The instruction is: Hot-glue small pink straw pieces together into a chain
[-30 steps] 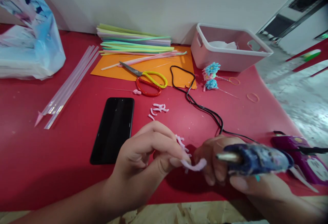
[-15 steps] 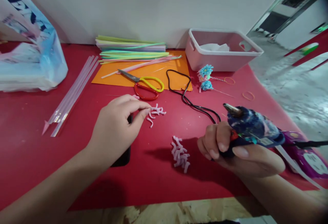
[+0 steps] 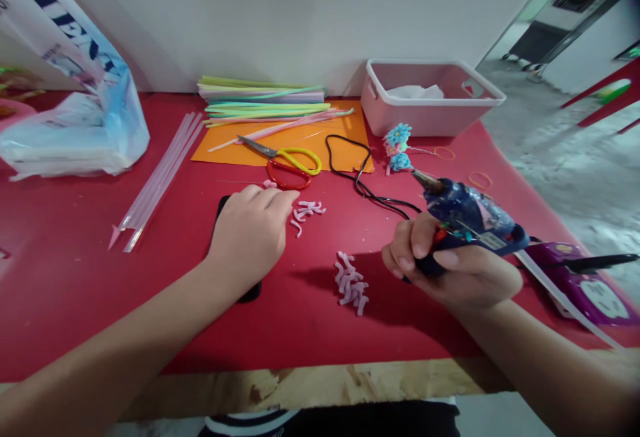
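My right hand [image 3: 450, 260] grips a dark blue hot glue gun [image 3: 473, 217], its metal nozzle pointing up and left above the red tabletop. My left hand [image 3: 253, 227] lies over a black phone [image 3: 253, 292], partly covering it. The left fingers are bent and close together, and their tips and thumb are hidden, so I cannot make out what they hold. Just right of them are a few short pale-pink fuzzy stem pieces [image 3: 309, 209]. A denser cluster of such pieces [image 3: 351, 284] sits between my hands.
Red-and-yellow scissors [image 3: 290, 167] rest by an orange sheet [image 3: 225, 147] bearing pastel fuzzy stems [image 3: 265, 107]. Clear glue sticks [image 3: 163, 177] and a plastic bag [image 3: 117, 120] are left. A pink bin [image 3: 425, 114], blue fuzzy flowers [image 3: 399, 147], black cord [image 3: 360, 187] and purple power strip [image 3: 585, 284] are right.
My left hand has turned, so its pinching thumb no longer shows, and it has drawn slightly back from the small pile. The glue gun has shifted left and up in the view.
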Tool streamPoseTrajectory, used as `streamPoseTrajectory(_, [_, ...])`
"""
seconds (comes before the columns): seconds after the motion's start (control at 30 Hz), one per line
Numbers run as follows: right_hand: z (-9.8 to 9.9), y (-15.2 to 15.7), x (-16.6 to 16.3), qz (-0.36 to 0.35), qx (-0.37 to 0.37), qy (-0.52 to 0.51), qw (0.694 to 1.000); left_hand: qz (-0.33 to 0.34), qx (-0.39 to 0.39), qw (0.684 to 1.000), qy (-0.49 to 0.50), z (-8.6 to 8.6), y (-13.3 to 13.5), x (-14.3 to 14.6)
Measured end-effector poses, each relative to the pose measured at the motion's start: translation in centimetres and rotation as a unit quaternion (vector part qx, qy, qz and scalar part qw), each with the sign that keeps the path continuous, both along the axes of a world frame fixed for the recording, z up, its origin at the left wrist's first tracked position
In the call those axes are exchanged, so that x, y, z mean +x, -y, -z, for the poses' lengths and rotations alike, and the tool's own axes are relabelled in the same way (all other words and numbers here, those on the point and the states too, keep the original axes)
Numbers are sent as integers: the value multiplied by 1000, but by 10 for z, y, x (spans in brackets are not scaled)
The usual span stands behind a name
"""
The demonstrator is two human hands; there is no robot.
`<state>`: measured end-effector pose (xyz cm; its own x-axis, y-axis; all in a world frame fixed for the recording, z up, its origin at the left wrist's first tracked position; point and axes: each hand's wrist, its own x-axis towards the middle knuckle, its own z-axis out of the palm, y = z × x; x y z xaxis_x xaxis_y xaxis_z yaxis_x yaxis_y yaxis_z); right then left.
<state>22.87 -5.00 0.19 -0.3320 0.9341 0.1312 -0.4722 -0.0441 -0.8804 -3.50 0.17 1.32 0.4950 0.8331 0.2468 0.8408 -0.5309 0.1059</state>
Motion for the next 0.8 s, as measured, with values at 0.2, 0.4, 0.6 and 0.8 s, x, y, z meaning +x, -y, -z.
streamPoseTrajectory(0.2, [-1,-3,-1,18,-6,1,1000,83,-150,982,74,-7,24,25])
streamPoseTrajectory(0.4, [-2,-4,-4,49,-12,17,999,153,-200,968,9,-3,23,47])
streamPoseTrajectory(0.6, [1,-4,0,28,-5,5,1000,125,-238,963,27,0,22,49])
streamPoseTrajectory(0.8, [3,-3,-3,17,-12,5,1000,112,-253,958,70,4,27,42])
